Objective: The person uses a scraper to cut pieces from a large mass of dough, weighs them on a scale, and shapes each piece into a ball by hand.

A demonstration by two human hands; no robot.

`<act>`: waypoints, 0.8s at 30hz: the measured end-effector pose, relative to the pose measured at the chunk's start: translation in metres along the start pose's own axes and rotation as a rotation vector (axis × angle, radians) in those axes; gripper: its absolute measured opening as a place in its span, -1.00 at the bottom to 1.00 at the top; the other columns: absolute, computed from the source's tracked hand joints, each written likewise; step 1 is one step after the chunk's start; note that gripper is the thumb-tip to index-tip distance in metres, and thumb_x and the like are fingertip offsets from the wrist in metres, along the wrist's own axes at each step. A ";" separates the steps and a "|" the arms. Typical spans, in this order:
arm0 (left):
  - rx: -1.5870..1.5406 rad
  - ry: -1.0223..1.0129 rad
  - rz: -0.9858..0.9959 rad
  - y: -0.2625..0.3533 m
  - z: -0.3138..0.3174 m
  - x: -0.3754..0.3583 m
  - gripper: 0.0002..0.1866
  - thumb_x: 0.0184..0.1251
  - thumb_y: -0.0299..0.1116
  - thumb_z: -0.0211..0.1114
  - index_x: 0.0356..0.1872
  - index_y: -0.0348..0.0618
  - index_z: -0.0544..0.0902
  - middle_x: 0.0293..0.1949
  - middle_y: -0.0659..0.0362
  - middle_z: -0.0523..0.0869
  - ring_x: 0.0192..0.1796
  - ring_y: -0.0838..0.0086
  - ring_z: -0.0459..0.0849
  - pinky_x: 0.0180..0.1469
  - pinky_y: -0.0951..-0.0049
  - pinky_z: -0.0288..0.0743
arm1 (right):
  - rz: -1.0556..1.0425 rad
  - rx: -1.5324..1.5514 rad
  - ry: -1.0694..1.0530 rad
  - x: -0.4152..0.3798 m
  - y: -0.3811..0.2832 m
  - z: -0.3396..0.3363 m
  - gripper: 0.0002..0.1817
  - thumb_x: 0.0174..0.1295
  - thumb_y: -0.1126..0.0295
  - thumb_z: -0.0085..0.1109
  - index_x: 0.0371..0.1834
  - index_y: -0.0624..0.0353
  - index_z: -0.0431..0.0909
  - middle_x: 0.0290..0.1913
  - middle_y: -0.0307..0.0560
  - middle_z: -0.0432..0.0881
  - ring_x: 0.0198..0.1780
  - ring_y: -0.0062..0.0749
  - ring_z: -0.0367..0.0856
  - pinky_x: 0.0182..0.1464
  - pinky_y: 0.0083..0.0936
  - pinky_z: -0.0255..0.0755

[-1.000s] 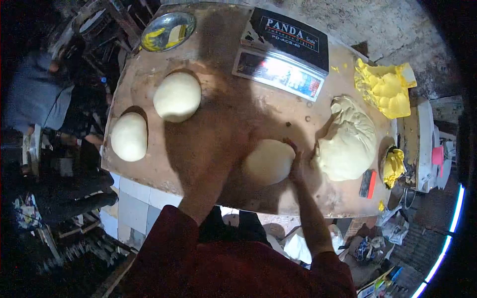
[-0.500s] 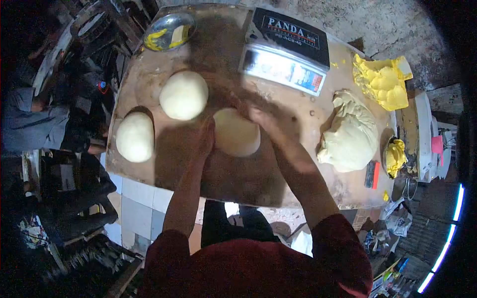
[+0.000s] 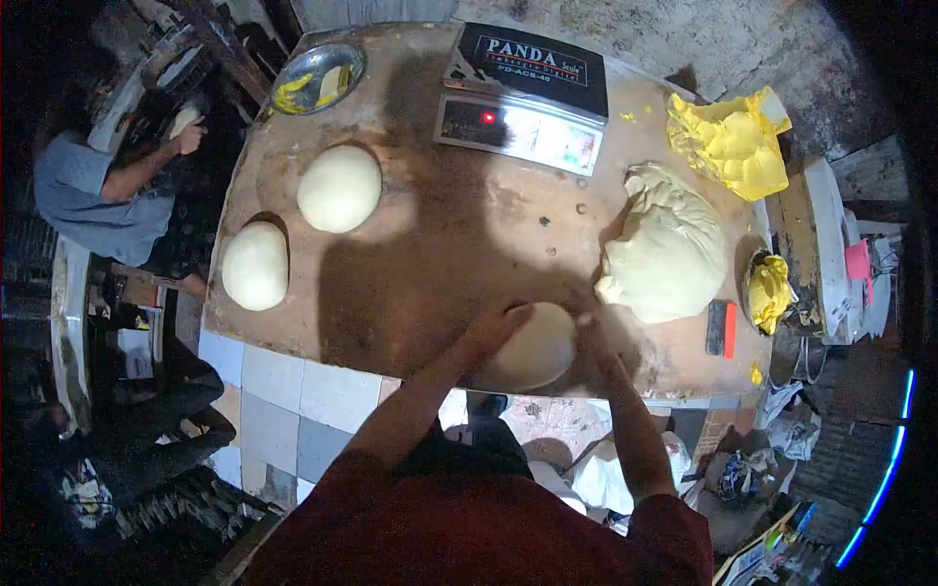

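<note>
A smooth, pale dough ball sits near the table's front edge, between my two hands. My left hand is curved against its left side, with the fingers partly in shadow. On its right side, my right hand presses in, somewhat blurred. Two more dough balls, an upper one and a lower one, rest on the left of the table. Right of my hands lies a large, loose mass of dough. Close to it is a scraper with a red edge.
A digital scale stands at the back of the wooden table. Yellow fat lies on its wrapper at the right, above a small bowl of yellow fat. A metal plate is back left. A co-worker is beyond the left edge.
My hands and the dough ball between them have moved right and toward me, to the table's front edge. The co-worker's raised arm has come into view at the left.
</note>
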State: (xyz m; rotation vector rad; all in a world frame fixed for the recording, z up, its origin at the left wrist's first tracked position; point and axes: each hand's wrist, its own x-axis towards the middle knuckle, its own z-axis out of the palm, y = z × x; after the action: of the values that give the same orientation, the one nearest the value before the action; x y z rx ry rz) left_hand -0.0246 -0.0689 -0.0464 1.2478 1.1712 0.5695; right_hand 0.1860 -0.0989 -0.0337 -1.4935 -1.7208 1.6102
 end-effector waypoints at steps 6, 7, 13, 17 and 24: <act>-0.118 0.155 0.320 -0.036 -0.105 0.074 -0.57 0.34 -0.08 -0.02 0.02 -0.21 0.49 0.00 -0.02 0.54 0.05 0.29 0.49 0.14 0.33 0.30 | 0.403 1.093 0.479 0.056 0.001 0.075 -0.31 0.27 -0.18 -0.43 0.27 0.12 0.15 0.25 0.06 0.24 0.26 -0.05 0.19 0.24 -0.27 0.10; -0.253 0.103 0.436 -0.078 -0.120 0.093 -0.57 0.37 -0.09 -0.06 0.04 -0.21 0.48 0.01 -0.01 0.54 0.05 0.29 0.48 0.14 0.34 0.30 | 0.468 1.277 0.569 0.064 -0.004 0.084 -0.29 0.27 -0.19 -0.46 0.29 0.11 0.13 0.27 0.07 0.21 0.28 -0.03 0.17 0.27 -0.26 0.07; 0.007 0.058 0.192 -0.017 -0.222 0.082 -0.51 0.39 0.01 -0.17 0.08 -0.11 0.49 0.02 0.07 0.54 0.06 0.30 0.48 0.16 0.35 0.27 | -0.302 -0.274 0.207 0.217 -0.096 0.051 -0.40 0.27 -0.11 -0.25 0.11 0.18 0.38 0.13 0.14 0.39 0.18 -0.07 0.35 0.24 -0.28 0.13; -0.288 0.062 0.061 -0.009 -0.206 0.079 -0.43 0.37 0.09 -0.18 0.05 -0.19 0.49 -0.02 0.06 0.54 0.05 0.32 0.45 0.13 0.34 0.28 | 0.062 -0.233 0.108 0.240 -0.113 0.000 -0.42 0.32 -0.07 -0.34 0.16 0.13 0.36 0.11 0.09 0.43 0.10 -0.22 0.39 0.21 -0.42 0.17; -0.389 0.004 -0.190 -0.054 -0.084 0.071 -0.40 0.31 0.10 -0.06 0.09 -0.25 0.41 -0.02 0.07 0.49 -0.06 0.35 0.47 0.02 0.33 0.36 | 0.091 -0.221 0.135 0.110 -0.081 -0.017 -0.34 0.28 -0.12 -0.32 0.26 0.14 0.19 0.18 0.10 0.35 0.24 -0.09 0.26 0.24 -0.38 0.14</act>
State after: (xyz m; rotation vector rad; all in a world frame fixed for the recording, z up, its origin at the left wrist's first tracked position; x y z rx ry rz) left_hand -0.0879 0.0116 -0.1134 0.7959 1.1038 0.6222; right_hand 0.1217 0.0187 -0.0006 -1.7640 -1.8259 1.3609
